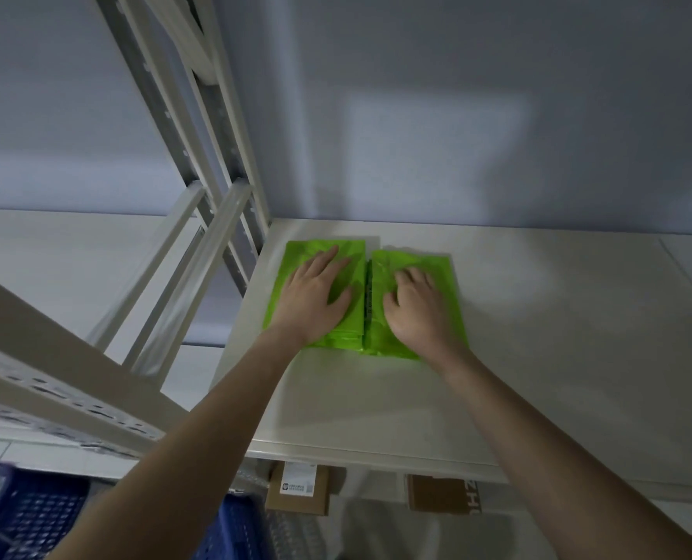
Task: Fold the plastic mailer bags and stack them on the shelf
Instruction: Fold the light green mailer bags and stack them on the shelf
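Near the shelf's (538, 357) back-left corner, my left hand (316, 301) presses flat on 1 green stack (320, 246); my right hand (417, 313), fingers curled, presses the second stack (441, 268). Light, slippery plastic, I judge: hold by edges.

Stockroom: metal shelving (223, 163), cardboard boxes (298, 493), crates (33, 515).

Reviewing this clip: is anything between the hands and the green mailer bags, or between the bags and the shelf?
Nothing visible. The left hand lies flat on the left pile of green mailer bags, the right hand rests on the right pile, and both piles already lie on the shelf.
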